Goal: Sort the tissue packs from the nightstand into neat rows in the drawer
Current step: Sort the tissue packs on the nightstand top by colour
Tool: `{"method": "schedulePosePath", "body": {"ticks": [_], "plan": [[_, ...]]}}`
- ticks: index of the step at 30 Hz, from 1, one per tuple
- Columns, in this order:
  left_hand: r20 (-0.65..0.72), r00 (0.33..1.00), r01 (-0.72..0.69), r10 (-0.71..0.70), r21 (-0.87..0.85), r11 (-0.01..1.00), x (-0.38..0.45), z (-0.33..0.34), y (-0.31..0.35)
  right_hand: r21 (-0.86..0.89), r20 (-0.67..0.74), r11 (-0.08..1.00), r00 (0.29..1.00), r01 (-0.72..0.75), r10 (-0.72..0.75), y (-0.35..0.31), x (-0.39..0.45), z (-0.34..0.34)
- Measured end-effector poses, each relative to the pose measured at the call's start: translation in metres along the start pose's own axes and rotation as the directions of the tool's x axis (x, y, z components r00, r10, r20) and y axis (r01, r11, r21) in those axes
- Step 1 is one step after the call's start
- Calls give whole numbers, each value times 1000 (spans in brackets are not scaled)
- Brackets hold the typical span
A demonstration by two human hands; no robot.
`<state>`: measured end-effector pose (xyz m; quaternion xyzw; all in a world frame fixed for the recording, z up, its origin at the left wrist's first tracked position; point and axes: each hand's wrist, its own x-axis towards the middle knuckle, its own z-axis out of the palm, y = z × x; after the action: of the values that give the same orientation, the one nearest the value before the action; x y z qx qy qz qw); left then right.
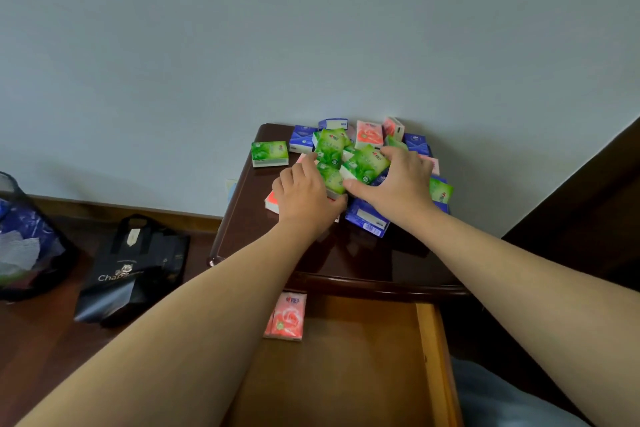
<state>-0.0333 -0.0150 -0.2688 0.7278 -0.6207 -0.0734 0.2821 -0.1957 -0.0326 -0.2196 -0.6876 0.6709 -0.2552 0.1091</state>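
We see both hands on tissue pack pile (349, 163) atop nightstand (346, 256): left hand (304, 198) grasps green pack (331, 178), right hand (398, 180) grasps another green pack (367, 163). Pink packs (287, 317) lie in open drawer (363, 357).

Black bag (133, 274): "Cha…", rest hidden; packs' print unreadable.

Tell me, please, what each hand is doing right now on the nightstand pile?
Left hand: fingers curled round a green tissue pack, holding it.
Right hand: fingers spread over another green pack; whether it grips it cannot be told.
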Motion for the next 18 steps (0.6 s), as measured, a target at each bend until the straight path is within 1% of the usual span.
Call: {"method": "schedulePosePath", "body": {"ticks": [3,6,7,9,12,13,15,16,17,18], "plan": [[-49,999,-7,4,-57,998,-4,-2,2,72,31,995,997,62,-65,4,-13,-14],[-106,992,-90,73,-157,984,-23,-19,-1,192,12,975,993,111,-115,5,-30,-28],[-106,990,-114,92,-215,970,-31,-29,-3,236,5,964,992,121,-126,5,-37,-33],[-65,995,-92,74,-350,932,-51,-47,-12,342,17,933,992,108,-122,1,-54,-38],[-9,999,23,-32,-517,856,-86,-67,-28,501,134,865,990,-32,-41,-7,-96,-37],[15,997,77,-82,-550,832,-100,-71,-34,568,195,817,981,-99,-17,-10,-111,-34],[60,982,181,-179,-572,800,-129,-74,-47,717,334,644,942,-267,19,-16,-142,-24],[76,972,227,-224,-576,786,-143,-74,-55,751,392,566,919,-340,32,-18,-157,-17],[94,958,275,-272,-577,769,-156,-74,-63,760,429,521,902,-388,46,-20,-171,-9],[120,938,332,-325,-581,743,-169,-74,-71,753,458,503,887,-424,62,-20,-185,-1]]}}
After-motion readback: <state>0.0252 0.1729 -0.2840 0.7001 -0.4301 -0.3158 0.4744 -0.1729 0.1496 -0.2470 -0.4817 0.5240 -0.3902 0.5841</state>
